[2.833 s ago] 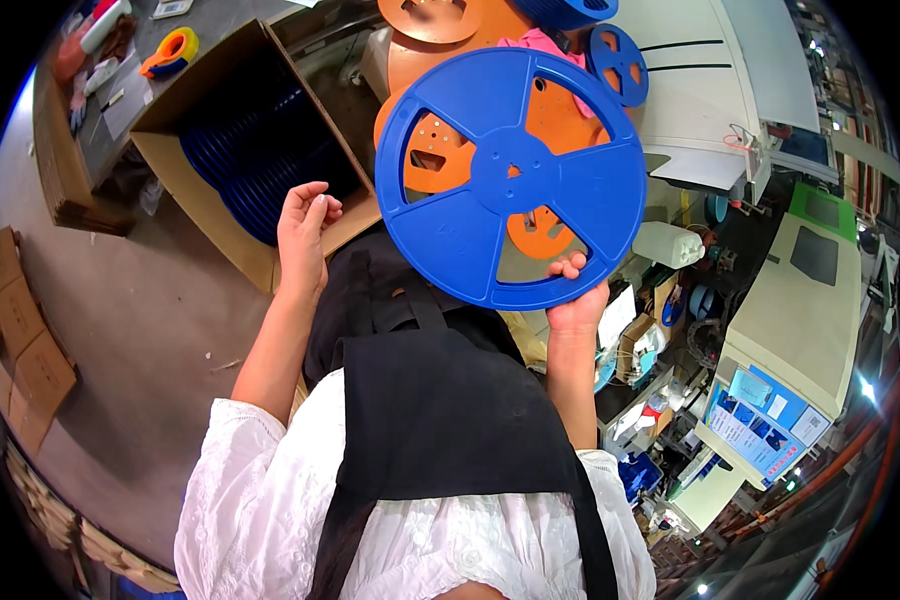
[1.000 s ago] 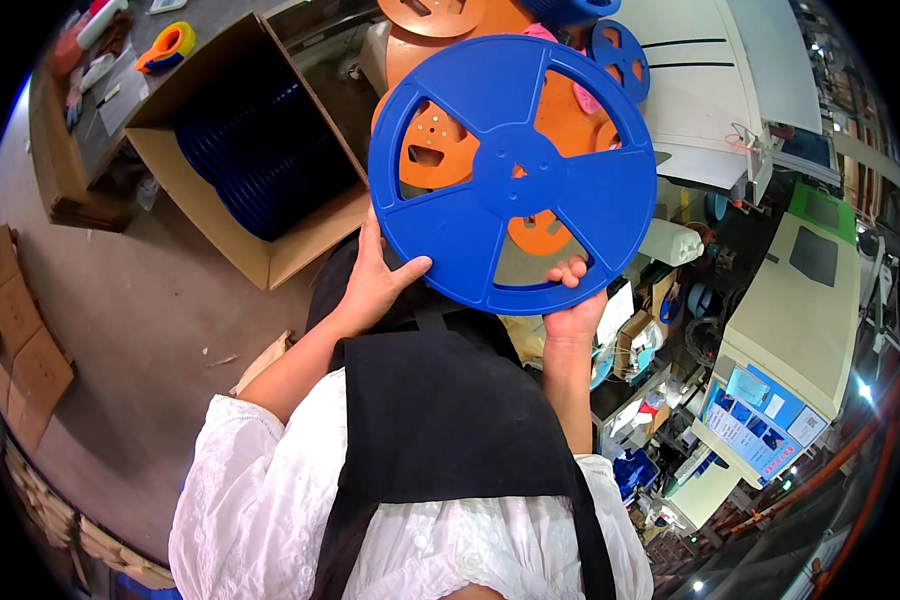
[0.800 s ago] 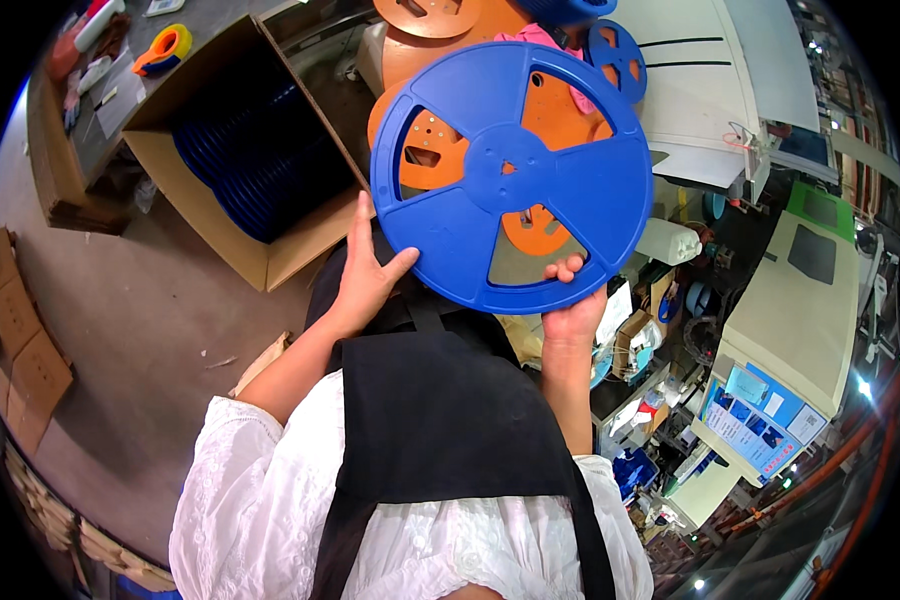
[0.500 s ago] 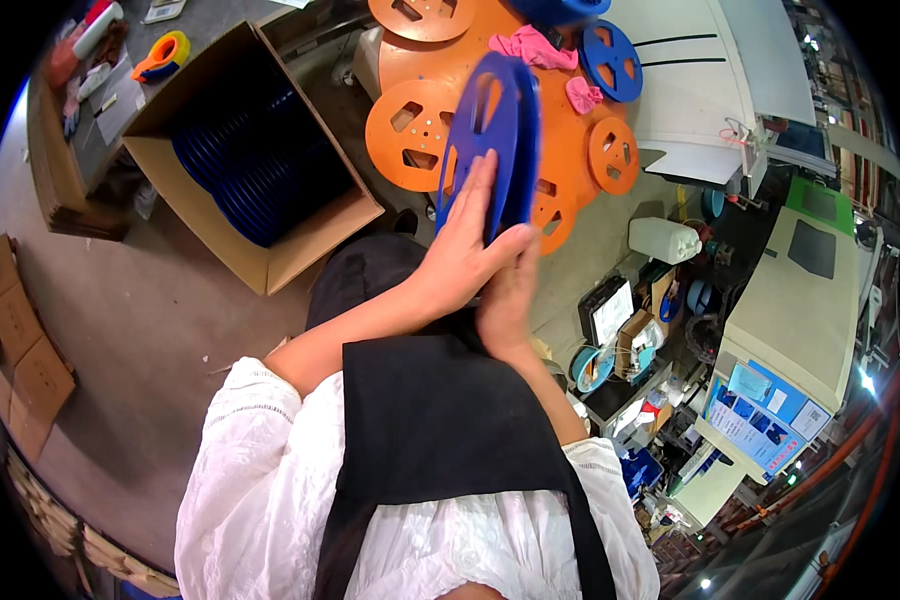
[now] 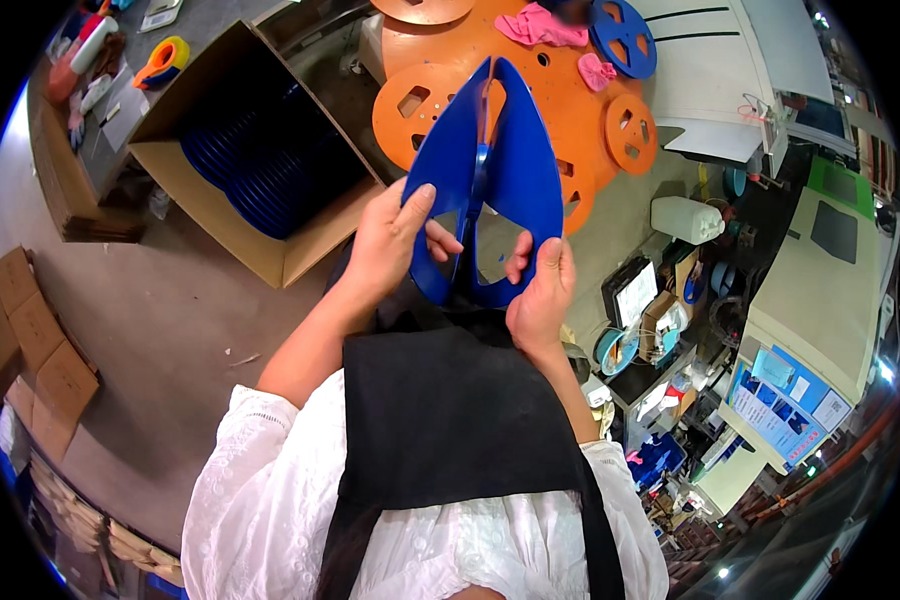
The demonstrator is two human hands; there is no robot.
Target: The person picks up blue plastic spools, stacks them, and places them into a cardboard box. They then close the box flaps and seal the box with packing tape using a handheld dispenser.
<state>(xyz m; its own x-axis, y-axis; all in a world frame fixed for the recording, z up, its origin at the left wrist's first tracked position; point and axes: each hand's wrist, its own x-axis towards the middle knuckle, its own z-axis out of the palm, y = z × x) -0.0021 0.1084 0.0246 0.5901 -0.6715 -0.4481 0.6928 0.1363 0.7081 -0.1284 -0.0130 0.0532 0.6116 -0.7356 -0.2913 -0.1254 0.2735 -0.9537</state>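
Ctr well lit; box (image 5: 335, 236) interior v. dark; glare L rim, lamps (image 5: 886, 372) R; fisheye bend, blk corners.

We've a wht blouse (image 5: 420, 560) on: loose slvs (image 5: 235, 470), openwork trim (image 5: 262, 417) nr the hem of the L one, self-col. floral embroidery (image 5: 270, 505). Over it, a blk apron (image 5: 450, 420): plain bib, straight top edge, 1 blk strap (image 5: 602, 540) running from ea. corner twd the shoulder.

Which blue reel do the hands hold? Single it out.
The blue reel seen edge-on, its two sides splayed between left hand and right hand; the others, in the carton and on the orange table, are untouched.
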